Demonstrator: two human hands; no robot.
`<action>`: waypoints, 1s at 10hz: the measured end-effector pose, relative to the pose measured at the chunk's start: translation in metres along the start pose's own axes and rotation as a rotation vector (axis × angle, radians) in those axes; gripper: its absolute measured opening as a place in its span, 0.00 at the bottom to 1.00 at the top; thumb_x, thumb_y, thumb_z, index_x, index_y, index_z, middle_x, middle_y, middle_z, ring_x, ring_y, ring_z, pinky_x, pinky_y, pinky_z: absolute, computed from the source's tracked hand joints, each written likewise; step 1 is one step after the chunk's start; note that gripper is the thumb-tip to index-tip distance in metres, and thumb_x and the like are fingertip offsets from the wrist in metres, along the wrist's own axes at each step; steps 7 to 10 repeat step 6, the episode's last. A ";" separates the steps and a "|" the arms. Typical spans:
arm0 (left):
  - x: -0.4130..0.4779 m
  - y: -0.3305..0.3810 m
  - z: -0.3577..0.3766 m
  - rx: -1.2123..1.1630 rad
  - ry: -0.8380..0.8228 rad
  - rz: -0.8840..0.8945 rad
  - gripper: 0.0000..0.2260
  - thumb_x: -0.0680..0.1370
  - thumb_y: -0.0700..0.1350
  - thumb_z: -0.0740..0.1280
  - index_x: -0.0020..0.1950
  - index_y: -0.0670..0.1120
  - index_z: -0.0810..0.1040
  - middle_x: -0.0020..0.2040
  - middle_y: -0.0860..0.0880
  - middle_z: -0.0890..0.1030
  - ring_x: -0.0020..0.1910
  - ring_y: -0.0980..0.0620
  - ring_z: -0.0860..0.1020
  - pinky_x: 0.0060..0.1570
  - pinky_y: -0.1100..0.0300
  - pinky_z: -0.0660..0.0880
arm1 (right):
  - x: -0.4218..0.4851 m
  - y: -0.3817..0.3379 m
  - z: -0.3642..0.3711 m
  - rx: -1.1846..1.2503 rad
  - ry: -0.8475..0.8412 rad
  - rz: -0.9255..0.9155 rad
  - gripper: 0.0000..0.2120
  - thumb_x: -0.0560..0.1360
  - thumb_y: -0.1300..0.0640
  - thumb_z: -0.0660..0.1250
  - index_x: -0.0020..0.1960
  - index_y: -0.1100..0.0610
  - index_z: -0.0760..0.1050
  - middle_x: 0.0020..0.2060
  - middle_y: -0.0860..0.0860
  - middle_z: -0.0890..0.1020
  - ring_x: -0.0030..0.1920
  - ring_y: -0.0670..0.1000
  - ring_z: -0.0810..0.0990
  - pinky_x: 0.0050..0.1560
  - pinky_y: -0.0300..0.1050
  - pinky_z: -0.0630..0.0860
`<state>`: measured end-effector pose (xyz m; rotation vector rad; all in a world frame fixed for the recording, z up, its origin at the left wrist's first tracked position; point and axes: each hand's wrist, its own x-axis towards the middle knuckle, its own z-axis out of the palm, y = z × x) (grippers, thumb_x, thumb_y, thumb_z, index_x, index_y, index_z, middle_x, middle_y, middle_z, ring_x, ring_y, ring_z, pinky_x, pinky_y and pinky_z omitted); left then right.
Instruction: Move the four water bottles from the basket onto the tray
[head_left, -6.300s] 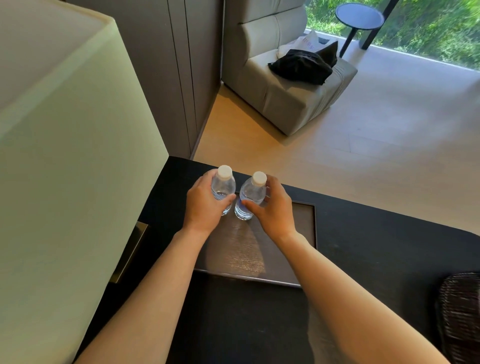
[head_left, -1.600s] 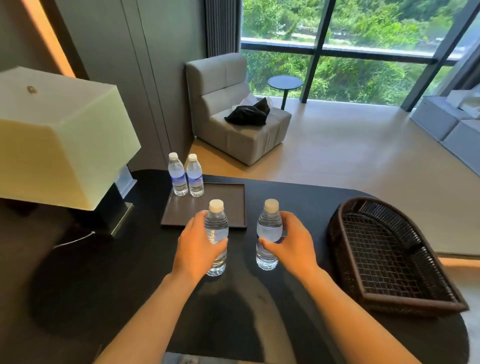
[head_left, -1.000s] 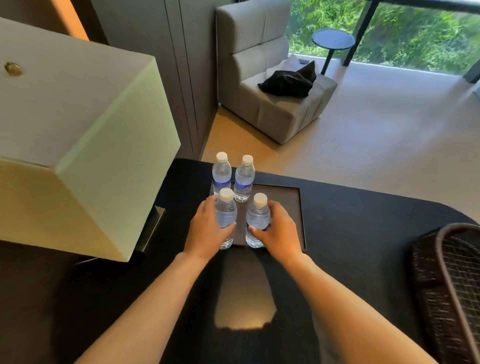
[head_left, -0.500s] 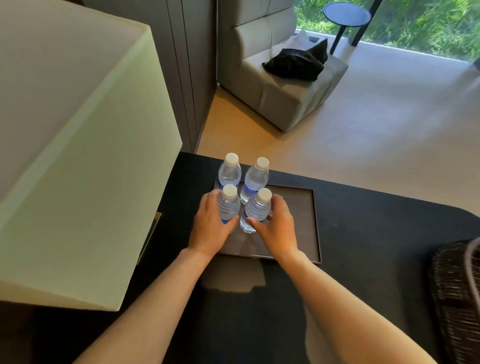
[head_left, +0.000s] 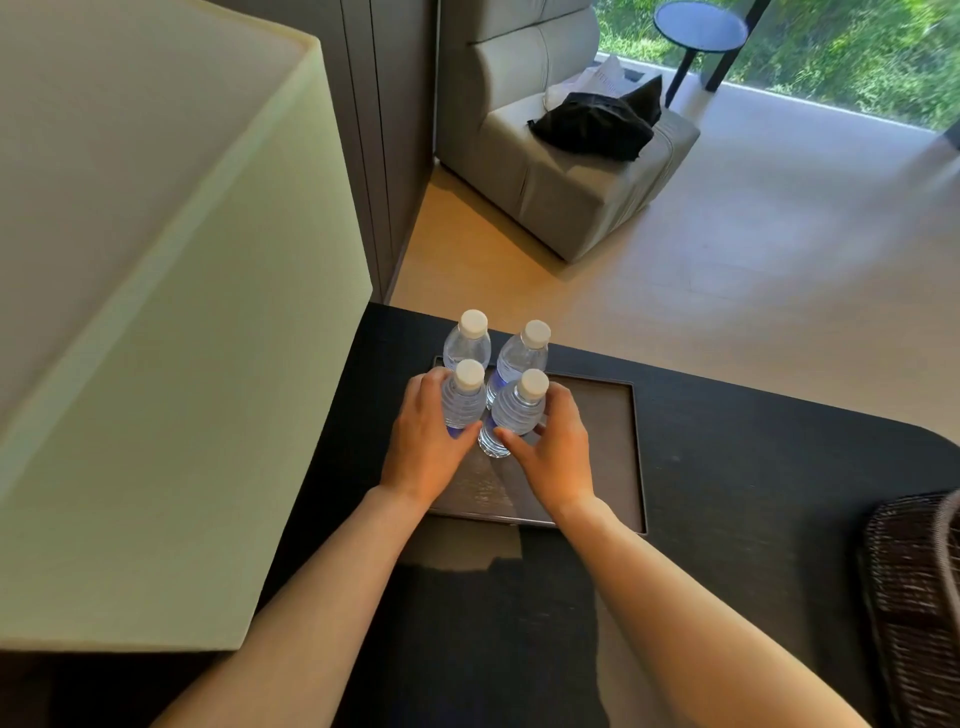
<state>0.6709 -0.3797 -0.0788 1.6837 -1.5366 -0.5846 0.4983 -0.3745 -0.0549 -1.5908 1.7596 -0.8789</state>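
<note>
Left hand (head_left: 423, 454) curled about the near-left bottle (head_left: 462, 400), fingers behind its far side and thumb across the front, palm hiding the lower body; right hand (head_left: 553, 457) cupped in the same half-closed way about the near-right bottle (head_left: 514, 415), thumb pressed to its ribbed lower wall. Both held bottles stand upright on the tray (head_left: 613, 447), just in front of the far-left bottle (head_left: 467, 343) and the far-right bottle (head_left: 522, 353), the four forming a tight square at the tray's far-left corner. Whether neighbouring bottles touch cannot be told

From left to right: a large box-shaped lampshade (head_left: 145, 312), pale cream fabric with straight edges, fills the left side. Next come the bottles, clear ribbed plastic with white screw caps and a hint of blue label. The tray is a shallow dark-brown rectangle with a thin raised rim and a faint wood grain, lying on a matt black table (head_left: 753, 493) with a rounded right corner. At the right edge lies a dark woven basket (head_left: 914, 597), only partly in view, well apart from the tray. Beyond the table, a grey upholstered armchair (head_left: 571, 176) carries a black bundle of cloth
</note>
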 end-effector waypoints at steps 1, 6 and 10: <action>-0.002 -0.001 0.000 -0.006 0.000 0.021 0.34 0.68 0.50 0.81 0.68 0.56 0.67 0.63 0.57 0.70 0.59 0.62 0.70 0.48 0.75 0.64 | 0.000 0.001 0.003 0.006 0.012 0.003 0.35 0.70 0.52 0.82 0.71 0.51 0.67 0.67 0.51 0.78 0.66 0.51 0.78 0.65 0.55 0.79; -0.062 0.007 -0.029 -0.001 0.060 -0.159 0.40 0.70 0.52 0.80 0.77 0.52 0.62 0.70 0.46 0.72 0.67 0.49 0.73 0.55 0.57 0.76 | -0.066 0.025 -0.017 -0.042 0.020 0.126 0.41 0.70 0.49 0.81 0.76 0.52 0.64 0.69 0.47 0.73 0.67 0.45 0.74 0.66 0.44 0.74; -0.062 0.007 -0.029 -0.001 0.060 -0.159 0.40 0.70 0.52 0.80 0.77 0.52 0.62 0.70 0.46 0.72 0.67 0.49 0.73 0.55 0.57 0.76 | -0.066 0.025 -0.017 -0.042 0.020 0.126 0.41 0.70 0.49 0.81 0.76 0.52 0.64 0.69 0.47 0.73 0.67 0.45 0.74 0.66 0.44 0.74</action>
